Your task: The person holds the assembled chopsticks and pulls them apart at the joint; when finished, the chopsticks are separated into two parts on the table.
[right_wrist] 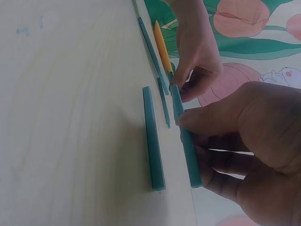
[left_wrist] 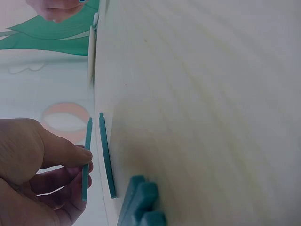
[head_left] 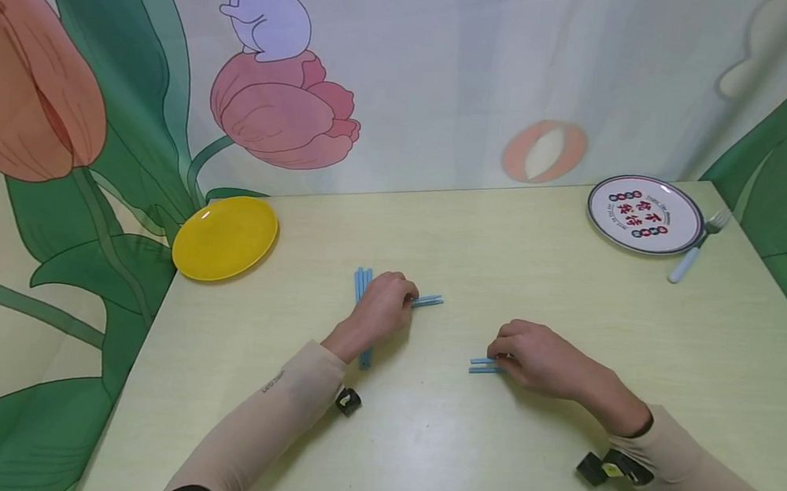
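Left hand pinches blue stick; right hand pinches second stick; loose stick near each; likely positioning step; next needs steady grip.

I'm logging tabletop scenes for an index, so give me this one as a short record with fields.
Left grip: pinches one blue stick next to a second stick on the table
Right grip: pinches a third stick next to a fourth stick
Partly hidden by left wrist: group of blue sticks
Far left corner: yellow plate
Far right: red-lettered white plate, fork beside it
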A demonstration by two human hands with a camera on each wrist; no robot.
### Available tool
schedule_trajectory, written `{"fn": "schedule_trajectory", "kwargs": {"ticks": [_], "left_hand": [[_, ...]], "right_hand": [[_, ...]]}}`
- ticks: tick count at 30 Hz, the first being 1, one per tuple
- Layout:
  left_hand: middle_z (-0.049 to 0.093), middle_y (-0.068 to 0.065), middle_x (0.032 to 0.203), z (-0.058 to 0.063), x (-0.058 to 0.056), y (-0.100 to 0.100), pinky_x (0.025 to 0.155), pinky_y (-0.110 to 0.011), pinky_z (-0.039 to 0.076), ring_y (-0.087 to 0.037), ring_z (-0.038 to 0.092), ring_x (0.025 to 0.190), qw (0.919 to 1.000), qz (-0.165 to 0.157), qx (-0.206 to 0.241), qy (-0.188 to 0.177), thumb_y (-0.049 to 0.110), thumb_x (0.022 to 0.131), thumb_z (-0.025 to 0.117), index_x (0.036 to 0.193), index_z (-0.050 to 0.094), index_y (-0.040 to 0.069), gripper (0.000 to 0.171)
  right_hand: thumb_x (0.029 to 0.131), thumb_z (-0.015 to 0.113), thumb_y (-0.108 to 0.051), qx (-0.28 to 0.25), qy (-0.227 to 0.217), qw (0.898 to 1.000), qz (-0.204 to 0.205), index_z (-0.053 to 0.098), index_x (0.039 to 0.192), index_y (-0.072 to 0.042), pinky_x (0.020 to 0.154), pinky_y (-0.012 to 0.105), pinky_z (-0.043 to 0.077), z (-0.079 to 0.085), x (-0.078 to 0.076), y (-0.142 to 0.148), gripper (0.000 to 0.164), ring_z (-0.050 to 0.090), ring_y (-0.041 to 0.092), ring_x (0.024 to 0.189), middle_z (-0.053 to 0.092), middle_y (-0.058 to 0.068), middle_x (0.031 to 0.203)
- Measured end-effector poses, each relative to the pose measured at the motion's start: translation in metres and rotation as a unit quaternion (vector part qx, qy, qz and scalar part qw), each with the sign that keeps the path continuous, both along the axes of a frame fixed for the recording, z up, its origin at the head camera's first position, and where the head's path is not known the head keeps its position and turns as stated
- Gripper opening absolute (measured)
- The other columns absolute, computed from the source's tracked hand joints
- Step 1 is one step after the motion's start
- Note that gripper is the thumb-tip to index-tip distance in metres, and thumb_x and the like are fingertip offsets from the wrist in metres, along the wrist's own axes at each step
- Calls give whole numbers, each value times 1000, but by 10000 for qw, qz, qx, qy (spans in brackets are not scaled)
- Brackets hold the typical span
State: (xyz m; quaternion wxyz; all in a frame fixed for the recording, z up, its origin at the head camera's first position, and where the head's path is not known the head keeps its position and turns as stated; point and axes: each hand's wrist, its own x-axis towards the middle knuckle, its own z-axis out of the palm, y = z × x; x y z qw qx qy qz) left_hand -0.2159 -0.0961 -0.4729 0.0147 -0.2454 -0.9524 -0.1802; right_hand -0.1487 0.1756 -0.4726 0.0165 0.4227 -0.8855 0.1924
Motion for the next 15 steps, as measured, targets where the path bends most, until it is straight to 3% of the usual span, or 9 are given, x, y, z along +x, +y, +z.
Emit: {"fn": "schedule_trajectory", "kwargs": {"ticks": [15], "left_hand": [[72,-10,90,-4,-4,-1,83,-36,52,-24,65,86,9998,-128,-133,-119,-2,87,61,95,77,2,18]], "right_hand": [[81,74,-4,99,-121,9999,27,75,89,-10,72,29,53,2,-1,0,10,58,11,80,67,-4,86]]}}
